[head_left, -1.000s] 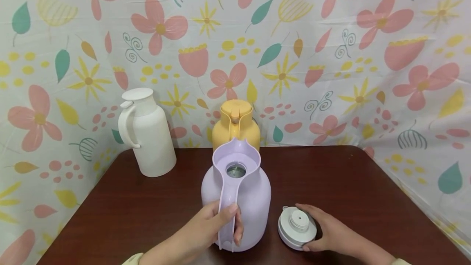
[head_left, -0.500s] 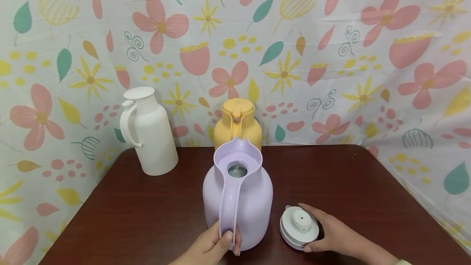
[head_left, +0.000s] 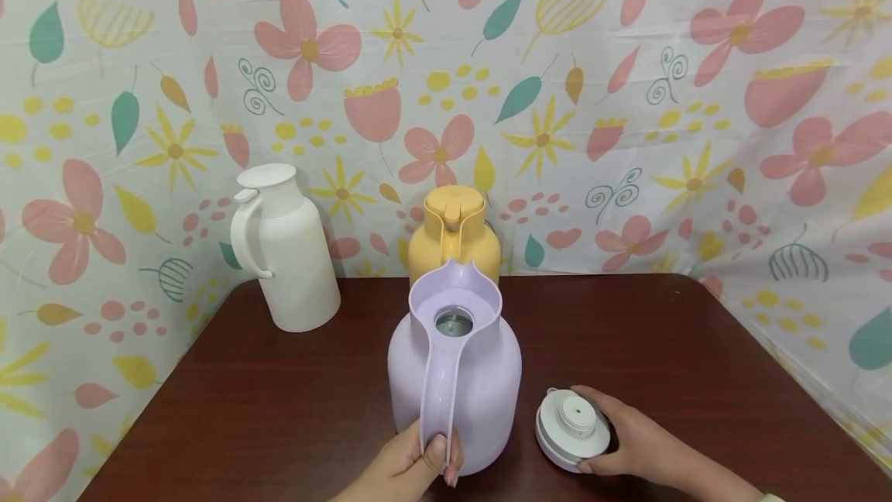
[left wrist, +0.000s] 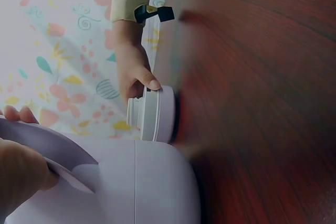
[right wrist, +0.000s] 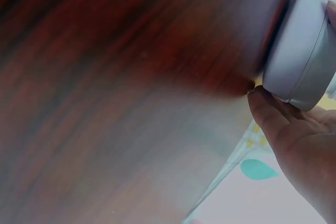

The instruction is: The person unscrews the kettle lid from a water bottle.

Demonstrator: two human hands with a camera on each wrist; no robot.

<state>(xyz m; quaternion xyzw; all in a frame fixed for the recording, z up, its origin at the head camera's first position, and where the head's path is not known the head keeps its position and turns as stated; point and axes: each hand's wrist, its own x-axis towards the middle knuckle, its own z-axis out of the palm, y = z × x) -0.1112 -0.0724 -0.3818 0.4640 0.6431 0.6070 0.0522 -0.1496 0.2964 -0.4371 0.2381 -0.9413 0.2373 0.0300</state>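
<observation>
A lilac thermos jug (head_left: 481,386) stands upright on the table with its mouth uncovered and its handle toward me. My left hand (head_left: 404,465) grips the lower part of that handle, thumb on the near side. To the jug's right lies its round white-and-lilac lid (head_left: 564,444), upside down with the threaded plug facing up. My right hand (head_left: 637,440) holds the lid by its right side, thumb at the front and fingers behind. In the left wrist view the lid (left wrist: 152,114) appears just beyond the jug's base. The right wrist view shows fingers (right wrist: 270,111) against the lid's edge.
Behind the lilac jug, a yellow thermos jug (head_left: 453,242) with its lid on is partly hidden. A white thermos jug (head_left: 296,262) stands at the back left. The dark red-brown table (head_left: 279,409) meets a flower-patterned curtain (head_left: 557,115).
My left hand has slid down the jug's handle to its lower end. The right hand has stayed at the lid. The head view has shifted slightly.
</observation>
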